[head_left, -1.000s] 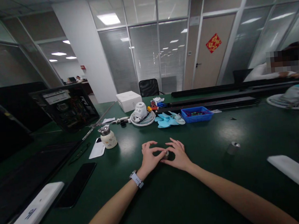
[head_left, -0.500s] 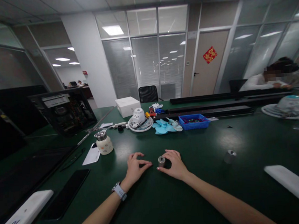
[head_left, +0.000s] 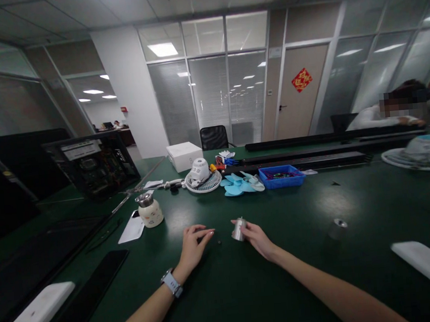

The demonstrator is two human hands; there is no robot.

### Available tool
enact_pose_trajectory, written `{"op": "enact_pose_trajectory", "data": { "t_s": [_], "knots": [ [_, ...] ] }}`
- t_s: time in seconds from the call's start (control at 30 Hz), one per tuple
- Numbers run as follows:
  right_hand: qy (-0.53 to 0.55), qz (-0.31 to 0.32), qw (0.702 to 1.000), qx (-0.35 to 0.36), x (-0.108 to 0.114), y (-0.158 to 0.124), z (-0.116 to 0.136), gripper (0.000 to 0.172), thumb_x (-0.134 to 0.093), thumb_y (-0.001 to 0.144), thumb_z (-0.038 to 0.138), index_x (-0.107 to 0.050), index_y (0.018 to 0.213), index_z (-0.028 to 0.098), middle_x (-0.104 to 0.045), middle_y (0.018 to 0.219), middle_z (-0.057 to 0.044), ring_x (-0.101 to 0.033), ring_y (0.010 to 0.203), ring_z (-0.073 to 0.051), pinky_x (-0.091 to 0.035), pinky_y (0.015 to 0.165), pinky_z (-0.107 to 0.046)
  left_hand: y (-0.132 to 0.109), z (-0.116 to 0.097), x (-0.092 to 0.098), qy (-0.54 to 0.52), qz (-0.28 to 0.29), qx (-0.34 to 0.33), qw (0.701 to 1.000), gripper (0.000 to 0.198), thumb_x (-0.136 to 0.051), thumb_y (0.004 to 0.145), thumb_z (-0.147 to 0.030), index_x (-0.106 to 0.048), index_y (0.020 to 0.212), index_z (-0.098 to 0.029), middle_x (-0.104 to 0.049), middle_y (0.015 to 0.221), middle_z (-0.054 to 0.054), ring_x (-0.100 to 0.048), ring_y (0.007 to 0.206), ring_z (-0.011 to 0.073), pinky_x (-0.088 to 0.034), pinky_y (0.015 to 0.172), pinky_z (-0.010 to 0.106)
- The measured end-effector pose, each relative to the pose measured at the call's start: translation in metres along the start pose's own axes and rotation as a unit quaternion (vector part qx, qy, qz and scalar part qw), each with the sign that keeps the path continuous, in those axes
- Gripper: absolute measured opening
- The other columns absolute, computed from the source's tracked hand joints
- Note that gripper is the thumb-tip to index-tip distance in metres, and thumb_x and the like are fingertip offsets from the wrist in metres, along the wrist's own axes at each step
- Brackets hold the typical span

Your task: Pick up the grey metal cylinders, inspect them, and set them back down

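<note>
Just below the centre of the frame, a silver metal cylinder (head_left: 239, 230) leans slightly to the right, gripped between the fingers of the right hand (head_left: 255, 238); whether its lower end touches the bench (head_left: 225, 294) cannot be told. Just left of it, a small dark piece (head_left: 219, 242) lies on the green surface between the two hands. The left hand (head_left: 192, 247), with a watch (head_left: 171, 283) on its wrist, is near that piece, the tips of its thumb and forefinger close together; whether they meet or pinch anything cannot be made out.

Farther right in the frame, a second metal cylinder (head_left: 338, 229) is on the bench, well apart from the hands. Left of centre stands a cream flask (head_left: 151, 213), beside a white flat item (head_left: 131, 231). Above the hands, across the middle of the frame, are a white box (head_left: 184, 157), a white fan cage (head_left: 204, 186), light-blue fan blades (head_left: 235, 185) and a blue tray (head_left: 284, 182). At the right edge sits another person (head_left: 371, 118) in a white top.
</note>
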State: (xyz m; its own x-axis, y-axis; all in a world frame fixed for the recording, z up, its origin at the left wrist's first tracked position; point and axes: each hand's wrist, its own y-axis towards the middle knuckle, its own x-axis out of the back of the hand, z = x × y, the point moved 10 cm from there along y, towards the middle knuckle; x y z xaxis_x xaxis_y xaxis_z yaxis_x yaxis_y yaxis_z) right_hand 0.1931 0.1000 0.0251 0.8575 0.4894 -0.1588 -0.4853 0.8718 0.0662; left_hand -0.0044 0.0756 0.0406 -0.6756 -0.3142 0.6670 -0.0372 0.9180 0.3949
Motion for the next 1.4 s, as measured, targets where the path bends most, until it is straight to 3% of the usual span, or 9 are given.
{"op": "enact_pose_trajectory", "data": {
  "t_s": [0.1, 0.2, 0.33, 0.7, 0.83, 1.0, 1.17, 1.27, 1.4],
  "knots": [
    [0.164, 0.007, 0.982, -0.089, 0.002, 0.001, -0.016, 0.043, -0.052, 0.081, 0.047, -0.060, 0.110, 0.017, -0.063, 0.087, -0.007, -0.062, 0.084, -0.021, -0.046, 0.082, -0.039, -0.001, -0.002, 0.000, 0.001, 0.000, -0.002, 1.000, 0.026, -0.056, 0.087, -0.045, -0.075, 0.099, -0.033, -0.062, 0.105, 0.006, -0.049, 0.104, 0.0260, -0.040, 0.096, 0.048],
    [0.236, 0.021, 0.959, -0.158, 0.000, -0.002, -0.025, 0.037, -0.047, 0.085, 0.044, -0.059, 0.105, 0.016, -0.057, 0.076, -0.003, -0.054, 0.065, -0.014, -0.044, 0.069, -0.032, -0.001, -0.001, -0.001, 0.005, 0.001, 0.002, 1.000, 0.025, -0.056, 0.086, -0.046, -0.075, 0.098, -0.034, -0.062, 0.105, 0.006, -0.049, 0.104, 0.0258, -0.040, 0.096, 0.048],
    [0.271, 0.028, 0.948, -0.164, -0.003, 0.000, -0.028, 0.025, -0.053, 0.085, 0.041, -0.059, 0.090, 0.017, -0.041, 0.057, 0.006, -0.033, 0.048, -0.008, -0.035, 0.056, -0.024, -0.001, 0.001, -0.003, 0.005, 0.012, -0.002, 1.000, 0.027, -0.055, 0.087, -0.048, -0.075, 0.097, -0.034, -0.062, 0.106, 0.005, -0.049, 0.105, 0.0255, -0.039, 0.096, 0.048],
    [0.345, -0.003, 0.913, -0.216, -0.007, -0.003, -0.033, 0.035, -0.044, 0.092, 0.045, -0.060, 0.083, 0.015, -0.054, 0.073, -0.003, -0.046, 0.059, -0.010, -0.037, 0.054, -0.023, -0.002, -0.006, -0.003, 0.023, 0.019, -0.009, 1.000, 0.023, -0.058, 0.086, -0.044, -0.076, 0.094, -0.032, -0.062, 0.102, 0.006, -0.049, 0.102, 0.0250, -0.042, 0.093, 0.045],
    [0.348, 0.002, 0.912, -0.217, -0.008, -0.004, -0.032, 0.030, -0.046, 0.094, 0.037, -0.062, 0.099, 0.012, -0.054, 0.071, -0.002, -0.048, 0.061, -0.009, -0.039, 0.055, -0.020, -0.002, -0.010, -0.004, 0.030, 0.027, -0.015, 0.999, 0.025, -0.057, 0.086, -0.045, -0.076, 0.095, -0.031, -0.062, 0.101, 0.006, -0.049, 0.102, 0.0250, -0.042, 0.092, 0.045],
    [0.341, 0.003, 0.914, -0.221, -0.010, -0.005, -0.029, 0.038, -0.043, 0.096, 0.040, -0.057, 0.116, 0.011, -0.057, 0.073, -0.003, -0.054, 0.067, -0.010, -0.045, 0.064, -0.020, -0.003, -0.009, -0.005, 0.033, 0.036, -0.014, 0.999, 0.025, -0.056, 0.087, -0.045, -0.076, 0.096, -0.032, -0.062, 0.103, 0.006, -0.048, 0.103, 0.0249, -0.042, 0.092, 0.044],
    [0.323, -0.029, 0.920, -0.220, -0.006, -0.005, -0.027, 0.033, -0.037, 0.098, 0.039, -0.057, 0.102, 0.013, -0.065, 0.093, -0.010, -0.060, 0.076, -0.012, -0.047, 0.069, -0.024, -0.003, -0.009, -0.006, 0.036, 0.040, -0.011, 0.999, 0.025, -0.056, 0.087, -0.045, -0.076, 0.095, -0.033, -0.062, 0.103, 0.006, -0.047, 0.103, 0.0253, -0.042, 0.092, 0.045],
    [0.347, -0.032, 0.912, -0.218, -0.003, -0.004, -0.032, 0.028, -0.045, 0.095, 0.041, -0.056, 0.094, 0.015, -0.065, 0.085, -0.007, -0.055, 0.064, -0.010, -0.045, 0.063, -0.023, -0.003, -0.009, -0.006, 0.033, 0.040, -0.008, 0.999, 0.024, -0.056, 0.087, -0.045, -0.076, 0.095, -0.033, -0.061, 0.103, 0.006, -0.046, 0.103, 0.0253, -0.041, 0.093, 0.045],
    [0.366, -0.039, 0.903, -0.223, 0.002, -0.003, -0.041, 0.010, -0.055, 0.090, 0.024, -0.056, 0.089, 0.015, -0.064, 0.084, -0.006, -0.056, 0.066, -0.009, -0.045, 0.067, -0.022, -0.004, -0.009, -0.005, 0.028, 0.040, -0.002, 0.999, 0.027, -0.055, 0.087, -0.048, -0.076, 0.096, -0.033, -0.060, 0.105, 0.006, -0.046, 0.104, 0.0254, -0.042, 0.093, 0.045]
  ]
}}
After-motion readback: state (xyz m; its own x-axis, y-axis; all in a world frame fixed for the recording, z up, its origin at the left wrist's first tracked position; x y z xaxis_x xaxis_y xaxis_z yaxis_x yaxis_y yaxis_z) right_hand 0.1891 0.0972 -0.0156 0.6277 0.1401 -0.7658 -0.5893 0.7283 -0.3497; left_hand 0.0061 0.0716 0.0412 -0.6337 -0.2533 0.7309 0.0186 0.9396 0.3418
